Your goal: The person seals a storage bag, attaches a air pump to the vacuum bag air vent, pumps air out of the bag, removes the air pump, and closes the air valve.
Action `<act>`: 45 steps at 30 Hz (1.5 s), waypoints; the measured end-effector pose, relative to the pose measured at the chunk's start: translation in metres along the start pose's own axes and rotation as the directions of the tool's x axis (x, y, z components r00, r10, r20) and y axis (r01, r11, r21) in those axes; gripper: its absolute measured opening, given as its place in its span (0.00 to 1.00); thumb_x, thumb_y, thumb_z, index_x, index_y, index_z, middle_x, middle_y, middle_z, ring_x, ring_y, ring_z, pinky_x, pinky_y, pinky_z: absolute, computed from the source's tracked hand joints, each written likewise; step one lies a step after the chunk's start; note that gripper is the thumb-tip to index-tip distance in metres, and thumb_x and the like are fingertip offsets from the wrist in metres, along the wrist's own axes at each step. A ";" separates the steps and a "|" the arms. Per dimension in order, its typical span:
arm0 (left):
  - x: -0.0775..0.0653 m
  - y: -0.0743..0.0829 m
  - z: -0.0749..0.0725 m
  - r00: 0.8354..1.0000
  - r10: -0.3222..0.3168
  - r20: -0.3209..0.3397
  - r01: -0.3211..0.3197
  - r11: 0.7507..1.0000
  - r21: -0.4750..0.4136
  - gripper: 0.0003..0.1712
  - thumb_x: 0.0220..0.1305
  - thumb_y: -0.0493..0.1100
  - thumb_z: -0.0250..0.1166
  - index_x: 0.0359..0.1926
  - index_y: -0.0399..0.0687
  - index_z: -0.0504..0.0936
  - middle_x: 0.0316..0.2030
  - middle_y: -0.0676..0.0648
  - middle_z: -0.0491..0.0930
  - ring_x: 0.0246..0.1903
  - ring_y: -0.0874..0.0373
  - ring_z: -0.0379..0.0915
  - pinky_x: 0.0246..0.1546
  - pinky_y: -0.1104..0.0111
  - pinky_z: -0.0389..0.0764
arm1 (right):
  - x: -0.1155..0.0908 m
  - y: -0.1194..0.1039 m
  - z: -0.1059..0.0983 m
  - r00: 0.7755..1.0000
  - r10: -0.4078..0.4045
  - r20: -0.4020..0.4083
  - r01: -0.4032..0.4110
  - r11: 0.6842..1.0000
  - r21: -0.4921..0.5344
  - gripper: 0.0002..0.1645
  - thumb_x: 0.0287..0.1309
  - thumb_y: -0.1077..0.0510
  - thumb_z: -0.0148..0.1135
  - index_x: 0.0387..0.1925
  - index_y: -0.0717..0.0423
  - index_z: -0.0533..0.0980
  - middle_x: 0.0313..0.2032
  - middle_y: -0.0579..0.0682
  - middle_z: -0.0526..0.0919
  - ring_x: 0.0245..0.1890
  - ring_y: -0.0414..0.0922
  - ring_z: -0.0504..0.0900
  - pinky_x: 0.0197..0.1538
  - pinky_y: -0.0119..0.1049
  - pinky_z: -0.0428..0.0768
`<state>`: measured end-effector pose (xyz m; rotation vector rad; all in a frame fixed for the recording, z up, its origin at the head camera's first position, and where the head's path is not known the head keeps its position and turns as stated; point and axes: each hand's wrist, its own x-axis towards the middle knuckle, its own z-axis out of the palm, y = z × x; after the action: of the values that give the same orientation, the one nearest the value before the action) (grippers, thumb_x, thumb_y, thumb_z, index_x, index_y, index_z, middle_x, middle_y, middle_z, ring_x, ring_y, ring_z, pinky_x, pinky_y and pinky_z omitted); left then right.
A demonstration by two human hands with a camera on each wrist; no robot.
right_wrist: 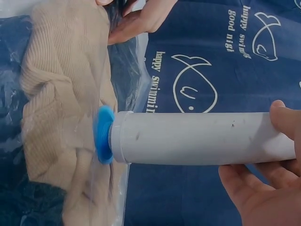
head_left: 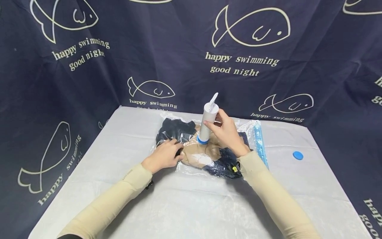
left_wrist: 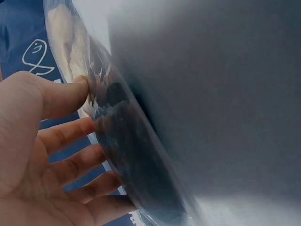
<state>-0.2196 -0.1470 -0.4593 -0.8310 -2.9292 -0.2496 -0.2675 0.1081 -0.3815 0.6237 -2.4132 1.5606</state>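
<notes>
A clear vacuum storage bag (head_left: 185, 168) lies on the table with folded beige ribbed clothing (right_wrist: 59, 70) and dark clothing (head_left: 174, 129) inside. A white hand pump (head_left: 209, 121) stands slightly tilted over the bag's blue valve (right_wrist: 104, 134), its lower end right at the valve. My right hand (head_left: 226, 132) grips the pump's barrel, thumb on one side and fingers on the other. Its white handle (head_left: 213, 99) sits low at the top. My left hand (head_left: 165, 154) rests on the bag's left side, with thumb and fingers spread against the plastic (left_wrist: 101, 75).
A round blue cap (head_left: 297, 155) lies on the white-covered table (head_left: 185, 209), right of the bag. The bag's blue zip edge (head_left: 260, 142) faces right. Dark fabric (head_left: 191, 49) with fish drawings hangs behind and at both sides of the table.
</notes>
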 end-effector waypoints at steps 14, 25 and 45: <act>0.002 0.003 -0.002 1.000 0.007 0.002 -0.007 1.000 0.002 0.25 0.65 0.53 0.70 0.58 0.46 0.82 0.49 0.41 0.82 0.51 0.44 0.80 0.62 0.51 0.77 | 0.001 0.004 -0.001 0.999 -0.007 0.047 0.006 1.000 0.021 0.33 0.63 0.70 0.66 0.68 0.67 0.67 0.59 0.71 0.79 0.59 0.65 0.82 0.62 0.57 0.80; -0.001 0.005 -0.002 1.000 0.013 -0.010 -0.013 1.000 -0.007 0.25 0.65 0.53 0.70 0.58 0.46 0.82 0.47 0.41 0.82 0.50 0.44 0.80 0.61 0.51 0.78 | 0.002 0.006 -0.002 0.996 -0.002 0.089 0.001 1.000 0.007 0.32 0.63 0.66 0.69 0.66 0.62 0.69 0.57 0.66 0.82 0.58 0.60 0.84 0.61 0.52 0.83; 0.002 -0.003 -0.003 0.999 0.001 0.052 0.000 1.000 -0.025 0.27 0.68 0.56 0.67 0.61 0.46 0.81 0.52 0.41 0.81 0.48 0.44 0.79 0.55 0.51 0.81 | 0.007 0.011 -0.009 0.987 0.001 0.160 0.001 1.000 -0.011 0.34 0.64 0.63 0.70 0.68 0.62 0.67 0.59 0.65 0.82 0.60 0.61 0.82 0.64 0.52 0.80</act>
<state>-0.2227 -0.1489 -0.4568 -0.8550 -2.9801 -0.2697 -0.2797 0.1185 -0.3843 0.7746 -2.5339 1.5505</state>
